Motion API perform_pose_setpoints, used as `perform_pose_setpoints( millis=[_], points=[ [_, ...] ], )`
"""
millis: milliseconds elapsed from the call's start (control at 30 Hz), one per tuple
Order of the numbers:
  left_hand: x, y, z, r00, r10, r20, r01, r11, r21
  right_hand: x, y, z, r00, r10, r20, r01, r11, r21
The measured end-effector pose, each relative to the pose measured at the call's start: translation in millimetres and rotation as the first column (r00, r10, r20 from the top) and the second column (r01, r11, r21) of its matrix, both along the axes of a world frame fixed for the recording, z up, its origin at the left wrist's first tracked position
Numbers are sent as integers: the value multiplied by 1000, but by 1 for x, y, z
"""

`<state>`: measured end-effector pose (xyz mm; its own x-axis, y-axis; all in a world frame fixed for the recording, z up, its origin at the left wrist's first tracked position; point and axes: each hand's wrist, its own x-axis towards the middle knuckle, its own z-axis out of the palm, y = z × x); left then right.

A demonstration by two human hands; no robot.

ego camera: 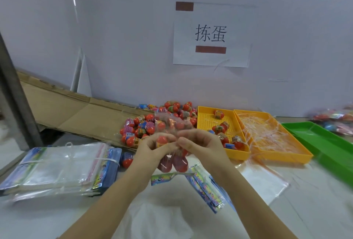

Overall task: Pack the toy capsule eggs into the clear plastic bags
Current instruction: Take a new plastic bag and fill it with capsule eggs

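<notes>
At the centre of the view, both hands work together over the white tabletop (57, 219). The left hand (152, 148) curls its fingers around a red capsule egg (162, 141). The right hand (200, 143) pinches the film of a clear bag (172, 159) just beside that egg. Two red eggs already sit in the hanging bottom of the bag, above a colourful printed strip (164, 178) whose print is too blurred to read.

At 5 o'clock lies a loose bundle of printed-edge bags (207, 189). At 8 o'clock sits a banded stack of clear bags (57, 166), with a single egg (127, 159) against its right end.

At 11 to 12 o'clock, just beyond the hands, is a pile of capsule eggs (141, 126), mostly red and with labels too small to read. It lies partly on flattened cardboard (66, 108).

At 1 o'clock a perforated yellow tray (207, 120) holds about seven eggs. Touching it at 2 o'clock, a second yellow tray (298, 152) is full of thin pale strands. A green tray (315, 139) lies at 3 o'clock, with blurred filled bags (336, 122) beyond it.

At 12 o'clock on the wall, a paper sign (211, 34) reads "拣蛋", fixed with two brown-red tape strips.
</notes>
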<state>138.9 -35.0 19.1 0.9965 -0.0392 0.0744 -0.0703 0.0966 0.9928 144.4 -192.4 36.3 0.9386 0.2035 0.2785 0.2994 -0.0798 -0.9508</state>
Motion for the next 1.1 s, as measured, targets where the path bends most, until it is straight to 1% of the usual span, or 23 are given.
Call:
perform_pose_setpoints(
  millis=[67,167,200,267,300,333,433,500,600,700,733,833,967,1100],
  points=[
    [1,-2,-2,1000,8,8,-8,1000,-8,3,-1,-4,1000,-3,5,3,998,58],
    [2,-2,-1,1000,-3,26,3,1000,7,5,-3,-4,1000,-16,24,14,995,98],
    [3,-1,-1,999,-21,35,22,1000,-8,5,-4,-4,999,-24,32,21,995,102],
    [2,0,1,994,-86,69,92,992,-91,5,-6,-4,998,-48,40,43,994,101],
    [2,-1,2,992,-92,85,102,986,-131,5,-7,-3,998,-59,36,55,993,100],
    [3,-2,1,994,-66,86,80,984,-161,5,-9,-2,998,-64,21,61,993,101],
    [2,-8,-2,999,21,27,-14,966,-258,5,-12,1,998,-47,-29,50,991,123],
    [0,-9,-1,1000,17,12,-12,951,-310,3,-12,4,999,-42,-22,45,990,135],
    [-1,-6,3,999,9,39,4,950,-313,4,-13,5,997,-67,-30,71,986,154],
    [2,-1,5,999,32,24,-20,916,-401,4,-14,6,996,-75,-54,83,984,156],
    [3,0,4,999,43,20,-31,912,-409,3,-13,6,996,-67,-56,75,985,153],
    [5,-1,0,992,123,15,-109,923,-368,3,-14,3,997,-69,-44,75,988,135],
    [3,-4,-1,973,226,49,-200,930,-308,3,-12,1,994,-103,-34,106,989,102],
    [2,-5,-1,957,281,67,-266,947,-182,3,-10,1,988,-149,-33,151,985,83]
  ],
)
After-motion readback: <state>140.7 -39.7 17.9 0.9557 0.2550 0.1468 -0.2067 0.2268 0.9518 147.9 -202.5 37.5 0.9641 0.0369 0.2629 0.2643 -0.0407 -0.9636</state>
